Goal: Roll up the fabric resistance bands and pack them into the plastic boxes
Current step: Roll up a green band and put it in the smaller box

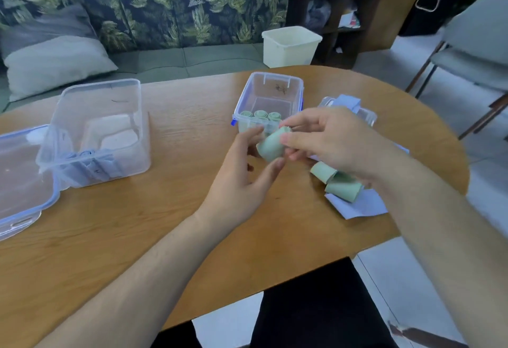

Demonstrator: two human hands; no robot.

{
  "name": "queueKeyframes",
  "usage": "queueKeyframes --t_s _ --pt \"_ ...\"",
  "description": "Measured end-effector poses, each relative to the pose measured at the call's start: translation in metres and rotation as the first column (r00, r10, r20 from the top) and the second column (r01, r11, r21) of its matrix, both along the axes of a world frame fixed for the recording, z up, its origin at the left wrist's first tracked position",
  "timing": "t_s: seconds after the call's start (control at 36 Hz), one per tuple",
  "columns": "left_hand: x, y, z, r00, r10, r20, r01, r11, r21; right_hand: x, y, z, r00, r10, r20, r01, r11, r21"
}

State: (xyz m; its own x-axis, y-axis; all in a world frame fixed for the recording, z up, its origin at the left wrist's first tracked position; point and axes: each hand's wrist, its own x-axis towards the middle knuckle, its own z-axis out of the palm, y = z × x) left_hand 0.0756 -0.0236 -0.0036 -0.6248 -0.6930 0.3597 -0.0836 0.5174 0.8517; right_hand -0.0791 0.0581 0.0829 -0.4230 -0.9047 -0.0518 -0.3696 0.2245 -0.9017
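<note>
A rolled pale green band (270,148) is held above the table between both hands. My right hand (330,139) pinches its upper end with thumb and fingers. My left hand (244,174) cups it from below, thumb and fingers curled round the roll. Just behind stands a small clear plastic box (270,84) with blue clips, holding several upright green rolls (261,114). Two loose green bands (336,182) lie on the table under my right wrist, on light blue bands (360,206). A larger clear box (101,133) at the left holds rolled light blue bands (88,160).
A clear lid with a blue rim (19,182) lies at the table's left edge. Another lid and blue bands (349,103) sit behind my right hand. The round wooden table (165,224) has a sofa, a cream bin (290,45) and a chair (472,45) beyond it.
</note>
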Motion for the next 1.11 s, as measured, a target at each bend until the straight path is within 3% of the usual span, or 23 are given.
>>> queueKeyframes --t_s 0.06,0.11,0.19,0.28,0.39,0.53,0.72,1.11 --pt "-0.018 -0.015 -0.004 0.998 0.043 0.045 -0.04 0.997 -0.071 -0.022 -0.014 0.01 0.966 -0.056 -0.253 0.053 0.998 -0.018" --pt "-0.034 -0.035 -0.004 0.981 0.128 0.146 -0.083 0.958 -0.276 -0.046 -0.033 0.02 0.87 -0.103 -0.483 0.097 0.995 -0.037" --pt "-0.054 -0.062 -0.001 0.936 0.192 0.294 -0.007 0.848 -0.53 -0.074 -0.07 0.024 0.735 -0.045 -0.677 0.101 0.994 0.045" --pt "-0.067 -0.081 -0.002 0.896 0.179 0.407 0.093 0.82 -0.565 -0.09 -0.101 0.015 0.62 0.105 -0.778 0.057 0.982 0.179" --pt "-0.074 -0.093 -0.006 0.866 0.146 0.479 0.194 0.784 -0.59 -0.096 -0.125 -0.005 0.554 0.292 -0.78 -0.018 0.94 0.339" --pt "-0.078 -0.098 -0.01 0.878 0.166 0.45 0.159 0.784 -0.6 -0.102 -0.137 -0.024 0.497 0.401 -0.77 -0.053 0.9 0.434" --pt "-0.08 -0.097 -0.004 0.884 0.179 0.433 0.129 0.796 -0.592 -0.103 -0.137 -0.018 0.599 0.413 -0.686 -0.039 0.871 0.49" --pt "-0.081 -0.094 0.01 0.847 0.201 0.493 0.1 0.85 -0.518 -0.093 -0.133 -0.001 0.652 0.489 -0.579 -0.092 0.81 0.58"
